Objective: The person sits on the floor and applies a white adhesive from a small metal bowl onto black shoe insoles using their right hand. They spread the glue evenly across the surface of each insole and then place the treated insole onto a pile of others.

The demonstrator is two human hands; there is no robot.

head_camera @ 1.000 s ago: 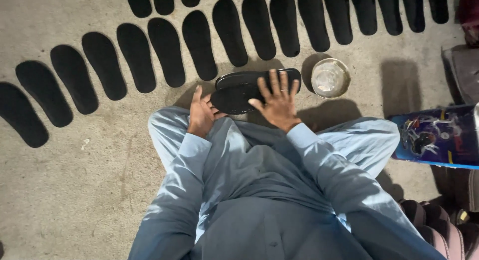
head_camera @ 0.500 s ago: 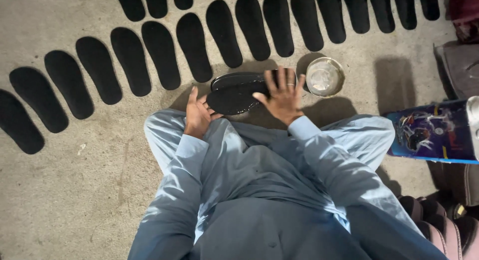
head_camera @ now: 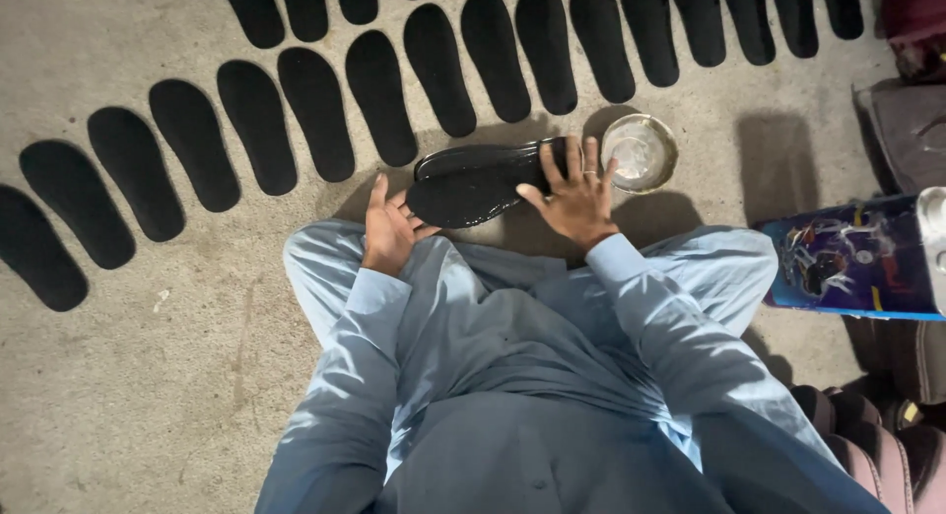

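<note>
Your left hand (head_camera: 387, 228) cups the near end of a glossy black shoe sole (head_camera: 480, 182), fingers curled loosely around its rounded tip, so it has hold of that end. Your right hand (head_camera: 574, 197) lies spread wide and flat on the sole's far end, fingers splayed, a ring on one of them; it presses rather than grips. The sole sits just above your knees, at 12 o'clock from your body, lying nearly crosswise with its right end a little higher in view.

At about 1 o'clock, just beside your right fingertips, stands a small round glass bowl (head_camera: 640, 151) on the concrete floor (head_camera: 148, 376). An arc of matte black insoles (head_camera: 315, 110) fans out on the floor from 9 o'clock round to 1 o'clock, each lying flat and apart from its neighbours (the nearest ones come close to the sole you hold). At 3 o'clock a blue printed box (head_camera: 852, 263) lies on its side. Your light blue sleeves and trousers fill the lower view.
</note>
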